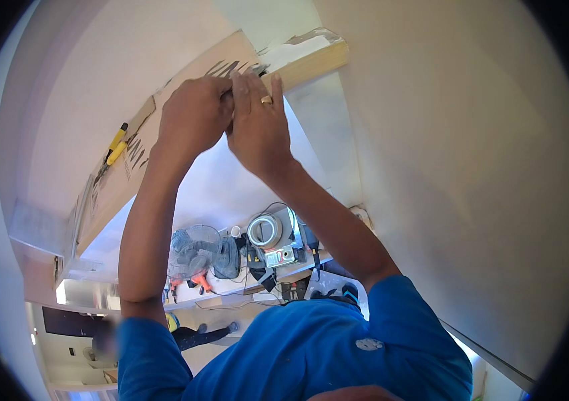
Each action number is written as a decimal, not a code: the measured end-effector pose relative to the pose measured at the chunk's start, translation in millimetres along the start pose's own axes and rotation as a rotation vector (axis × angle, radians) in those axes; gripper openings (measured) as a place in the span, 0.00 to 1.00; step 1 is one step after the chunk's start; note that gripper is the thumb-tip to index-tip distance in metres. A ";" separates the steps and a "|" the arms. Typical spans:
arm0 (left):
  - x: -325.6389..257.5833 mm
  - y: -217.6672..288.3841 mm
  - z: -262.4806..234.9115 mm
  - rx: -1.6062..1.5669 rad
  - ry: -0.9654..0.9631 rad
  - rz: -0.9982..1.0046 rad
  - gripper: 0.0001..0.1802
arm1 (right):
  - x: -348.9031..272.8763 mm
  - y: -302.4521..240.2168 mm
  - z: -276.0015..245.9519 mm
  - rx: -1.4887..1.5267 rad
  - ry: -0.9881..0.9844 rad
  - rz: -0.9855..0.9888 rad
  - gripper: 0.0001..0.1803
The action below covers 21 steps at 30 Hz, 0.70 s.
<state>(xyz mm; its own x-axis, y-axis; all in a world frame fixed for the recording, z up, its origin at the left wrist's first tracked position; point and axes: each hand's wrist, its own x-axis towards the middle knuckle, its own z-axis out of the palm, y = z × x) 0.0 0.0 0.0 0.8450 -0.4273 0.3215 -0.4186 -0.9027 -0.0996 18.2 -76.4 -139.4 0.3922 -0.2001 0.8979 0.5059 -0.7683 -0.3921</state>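
Both my arms reach up to a high ledge lined with brown cardboard (201,67) that bears dark markings. My left hand (194,113) is closed at the ledge's edge, its fingertips bent inward; whatever they pinch is hidden. Right beside it, my right hand (259,123), with a ring on one finger, lies with its fingers stretched over the edge. Just past its fingertips, a pale wooden batten (308,65) runs to the right, with a small dark grey bit at its near end. Yellow-and-black handled tools (117,144) lie on the cardboard to the left.
A large plain wall (458,134) rises on the right. Far below stand a fan (194,250), a roll of tape (264,230), a dark bag (227,259), an orange tool (200,281) and trailing cables. Another person's leg (208,337) shows at lower left.
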 end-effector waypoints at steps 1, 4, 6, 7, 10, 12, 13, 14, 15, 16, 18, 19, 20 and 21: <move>-0.4 0.5 0.4 -0.006 -0.003 -0.017 0.13 | 2.2 0.2 -4.3 0.030 -0.008 0.003 0.40; -5.5 3.8 -17.6 -0.011 -0.007 0.007 0.12 | 10.9 -12.1 -9.2 0.082 0.076 -0.001 0.36; -8.7 -0.9 -19.2 -0.026 -0.032 0.042 0.12 | 7.7 -18.0 -10.3 0.058 0.094 0.002 0.35; -4.8 -2.1 -17.4 0.003 -0.008 0.042 0.12 | 10.0 -16.4 -6.7 0.048 0.096 0.006 0.35; 10.5 0.1 -16.5 0.044 0.015 0.034 0.12 | 21.3 -7.7 -2.0 0.046 0.081 0.016 0.35; 1.8 3.1 -22.9 0.025 -0.034 0.019 0.13 | 16.2 -16.1 -6.0 0.062 0.069 0.037 0.35; 0.8 4.2 -23.5 0.018 -0.060 0.016 0.13 | 14.5 -17.6 -6.6 0.068 0.066 0.052 0.34; 6.7 3.1 -18.8 0.030 -0.025 0.040 0.13 | 11.9 -13.9 -2.5 0.046 0.096 0.041 0.33; 8.3 -0.6 -12.5 0.045 0.006 0.050 0.13 | 12.2 -13.0 -0.4 0.043 0.091 0.035 0.33; 8.0 -2.7 -9.5 0.060 0.037 0.060 0.13 | 16.3 -8.4 2.6 0.039 0.086 0.028 0.33; 8.4 -1.3 -10.8 0.072 0.021 0.043 0.13 | 19.2 -3.7 4.6 0.029 0.056 0.027 0.32; 11.2 0.1 -12.0 0.075 0.018 0.041 0.13 | 17.3 -5.2 2.7 0.041 0.067 0.026 0.32; 6.0 3.5 -17.9 0.060 -0.047 0.009 0.13 | 12.7 -10.0 -1.6 0.052 0.078 0.026 0.32; 5.9 1.1 -16.4 0.068 -0.033 0.032 0.13 | 8.3 -15.7 -3.1 0.072 0.084 0.031 0.33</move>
<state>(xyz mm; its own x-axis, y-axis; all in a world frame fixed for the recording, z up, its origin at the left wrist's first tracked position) -0.9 -2.6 17.2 0.8426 -0.4565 0.2857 -0.4229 -0.8894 -0.1738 11.1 -67.8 -125.1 0.3443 -0.2757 0.8975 0.5498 -0.7157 -0.4308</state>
